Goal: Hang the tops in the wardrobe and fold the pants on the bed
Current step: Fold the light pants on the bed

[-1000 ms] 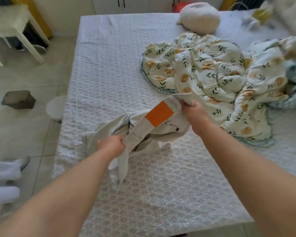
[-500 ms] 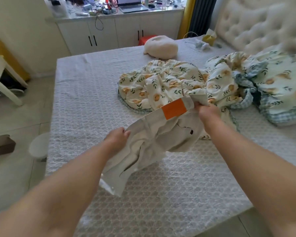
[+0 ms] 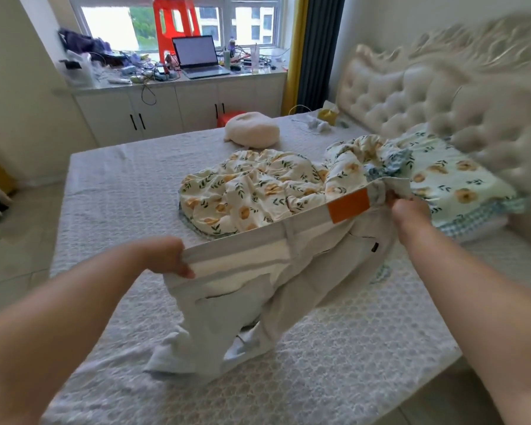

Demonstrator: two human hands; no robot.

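Observation:
A pair of pale beige pants with an orange patch on the waistband hangs over the bed. My left hand grips the left end of the waistband. My right hand grips the right end, beside the orange patch. The waistband is stretched taut between both hands. The legs droop down and their ends lie crumpled on the grey quilted cover near the bed's front edge.
A floral quilt lies bunched behind the pants, with a floral pillow to the right. A round cream cushion sits further back. A tufted headboard stands at right, and a cluttered counter with a laptop runs under the window.
Both hands have lifted the pants off the bed and moved apart, pulling the waistband straight. The view has tilted up toward the window.

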